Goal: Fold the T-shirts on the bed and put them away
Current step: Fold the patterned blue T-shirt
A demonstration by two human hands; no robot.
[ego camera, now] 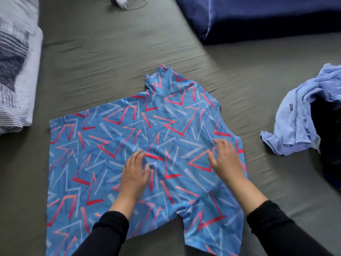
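1. Spread flat on a grey-green bed sheet, a blue T-shirt with red and pale zigzag print lies sideways, its sleeves pointing away from and toward the viewer.
2. Both hands rest palm-down on the shirt with fingers straight and slightly spread, gripping nothing.
3. Left hand presses near the shirt's middle; right hand lies nearer the right edge.
4. Black sleeves cover both forearms.
5. Well apart to the right lies a crumpled pale blue garment over dark clothing.
6. A striped duvet sits left; a navy pillow lies beyond.
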